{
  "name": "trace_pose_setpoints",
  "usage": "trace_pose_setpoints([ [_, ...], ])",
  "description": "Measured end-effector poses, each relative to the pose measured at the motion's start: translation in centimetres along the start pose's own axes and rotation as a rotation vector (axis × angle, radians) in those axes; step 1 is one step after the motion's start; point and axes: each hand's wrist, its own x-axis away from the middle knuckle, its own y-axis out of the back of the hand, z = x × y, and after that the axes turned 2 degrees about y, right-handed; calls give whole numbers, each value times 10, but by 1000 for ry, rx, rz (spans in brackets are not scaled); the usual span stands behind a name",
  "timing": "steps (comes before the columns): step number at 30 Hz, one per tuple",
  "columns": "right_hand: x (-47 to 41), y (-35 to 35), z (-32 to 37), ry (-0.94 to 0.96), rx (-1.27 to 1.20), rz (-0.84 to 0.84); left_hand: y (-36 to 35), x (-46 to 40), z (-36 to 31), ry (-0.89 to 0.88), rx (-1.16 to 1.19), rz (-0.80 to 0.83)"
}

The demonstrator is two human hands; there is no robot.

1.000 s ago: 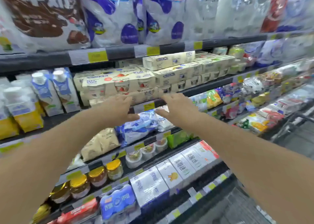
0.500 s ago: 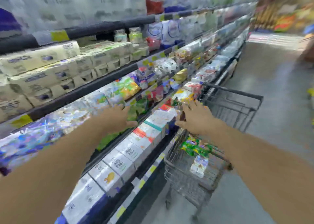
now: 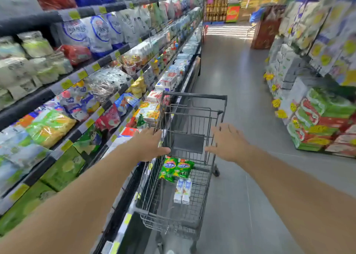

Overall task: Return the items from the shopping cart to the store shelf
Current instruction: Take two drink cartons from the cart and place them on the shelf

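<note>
— Where's the shopping cart point(image 3: 185, 176)?
— Parked on the aisle floor point(image 3: 240, 99), left side pressed close along the store shelf point(image 3: 107, 107), handle end farthest away.
— And inside the basket?
— Two snack bags point(image 3: 176, 168) side by side toward the handle end; two small cartons point(image 3: 183, 191) just nearer, also side by side, touching each other.
— Hands?
— Left hand point(image 3: 149, 145) over the cart's left rim, right hand point(image 3: 228, 143) over the right rim, both above the basket, fingers spread, holding nothing.
— Across the aisle?
— Stacked packs point(image 3: 323, 122) on the floor at right, well apart from the cart.
</note>
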Motion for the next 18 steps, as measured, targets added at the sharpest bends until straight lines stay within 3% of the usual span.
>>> trace_pose_setpoints([
  [6, -61, -23, -9, -123, -7, 116, -10, -92, -10, -150, 62, 43],
  [11, -121, -58, 5, -205, -154, 312, -51, -177, 3, -203, 196, 199],
  [18, -197, -187, 15, -321, -337, 465, -169, -266, 1, -149, 279, 482],
])
